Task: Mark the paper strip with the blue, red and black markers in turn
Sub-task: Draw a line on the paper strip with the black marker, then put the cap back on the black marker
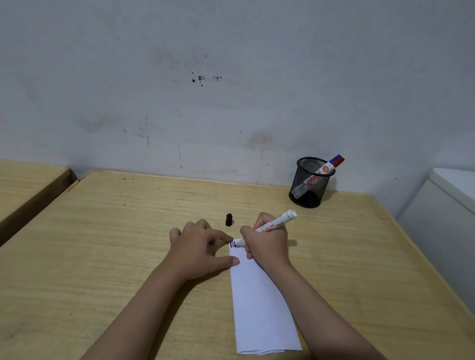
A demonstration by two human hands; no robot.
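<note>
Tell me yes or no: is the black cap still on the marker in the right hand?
No: the black cap lies loose on the table, apart from the marker.

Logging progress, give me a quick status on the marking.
Right hand gripping marker, tip at paper strip top corner. Left hand fingers pinning strip. Black cap off, clear of the work.

Both hands [197, 243] [268, 243] low, forearms outstretched.
</note>
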